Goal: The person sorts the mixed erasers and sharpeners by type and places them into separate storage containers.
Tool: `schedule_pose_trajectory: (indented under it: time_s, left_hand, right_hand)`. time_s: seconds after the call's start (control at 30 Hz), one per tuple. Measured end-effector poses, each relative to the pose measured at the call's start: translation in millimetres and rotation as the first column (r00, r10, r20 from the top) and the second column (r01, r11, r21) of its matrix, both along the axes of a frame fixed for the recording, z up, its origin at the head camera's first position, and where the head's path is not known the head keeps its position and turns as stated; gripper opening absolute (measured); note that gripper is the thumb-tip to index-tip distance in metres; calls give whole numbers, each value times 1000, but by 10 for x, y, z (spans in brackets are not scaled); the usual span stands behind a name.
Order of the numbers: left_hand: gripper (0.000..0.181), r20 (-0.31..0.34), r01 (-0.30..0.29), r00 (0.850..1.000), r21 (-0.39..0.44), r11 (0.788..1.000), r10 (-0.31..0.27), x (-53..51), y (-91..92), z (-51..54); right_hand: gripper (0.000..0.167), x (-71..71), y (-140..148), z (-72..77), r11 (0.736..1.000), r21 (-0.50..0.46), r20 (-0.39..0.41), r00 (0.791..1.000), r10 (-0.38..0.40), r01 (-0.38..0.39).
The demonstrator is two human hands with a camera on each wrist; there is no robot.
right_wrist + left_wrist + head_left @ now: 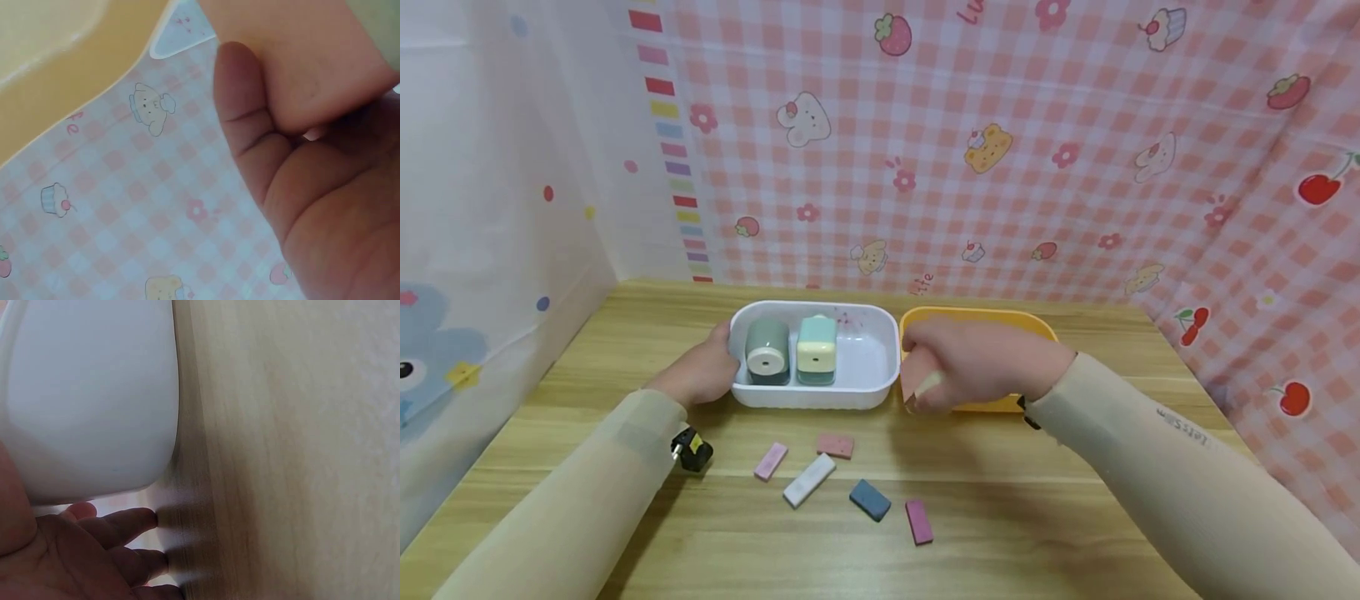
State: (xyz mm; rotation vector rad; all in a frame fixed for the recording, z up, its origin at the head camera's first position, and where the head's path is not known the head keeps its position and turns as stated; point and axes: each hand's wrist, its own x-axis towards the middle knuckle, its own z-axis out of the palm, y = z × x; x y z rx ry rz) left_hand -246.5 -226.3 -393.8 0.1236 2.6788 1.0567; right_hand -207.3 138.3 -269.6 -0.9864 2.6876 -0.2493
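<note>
My right hand grips a peach-pink pencil sharpener with a cream part, above the left end of the yellow bin. In the right wrist view the thumb lies along the sharpener's side, and the other fingers are mostly hidden. Against the left end of the white bin rests my left hand, its fingers fairly straight near the end wall. Inside the white bin stand a grey-green pencil sharpener and a mint-and-cream pencil sharpener.
In front of the bins lie several small eraser-like blocks: a light pink one, a salmon one, a white one, a dark blue one and a magenta one. A patterned cloth hangs behind the wooden table.
</note>
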Motion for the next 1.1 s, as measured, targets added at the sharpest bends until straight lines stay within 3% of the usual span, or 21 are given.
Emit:
schedule_pose_trajectory:
  time_s: [0.13,0.5,1.1]
  left_hand:
    - [80,-7,0,1000,-24,1000,0,3,-9,4]
    - [77,-16,1,1000,-55,999,-2,19,-3,30]
    - [78,-17,1,1000,-25,1000,-1,-9,-10,-8]
  right_hand:
    - [65,-151,-178,11,1000,-8,13,1000,-23,23]
    - [70,-554,-612,-57,992,123,-52,998,-20,26]
    - [72,-779,-908,-330,972,228,-47,998,-40,50]
